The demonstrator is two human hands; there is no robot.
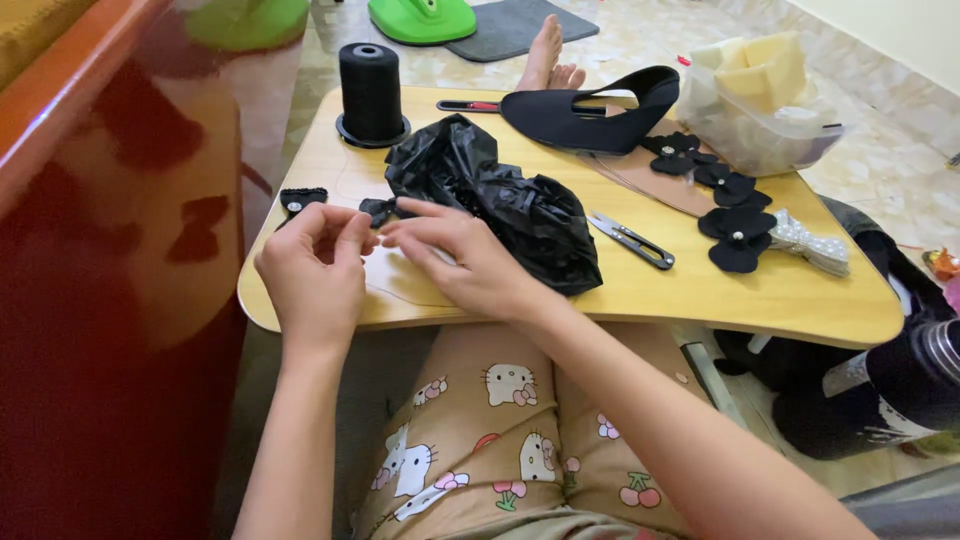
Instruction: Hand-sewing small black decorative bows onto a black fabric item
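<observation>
My left hand (315,265) and my right hand (460,260) meet over the near left part of a small wooden lap table (700,290). Their fingertips pinch together close to a small black fabric piece (378,210); whether something thin runs between them is too small to see. A crumpled black plastic bag (510,200) lies just behind my right hand. Another small black piece with a pearl (300,198) rests near the table's left edge.
A black thread spool (370,85) stands at the back left. Thread snips (632,240), several black fabric flowers (735,225), a black fabric strap shape (590,110), a clear bag of yellow foam (760,100) and a dark red wall (110,300) surround the spot.
</observation>
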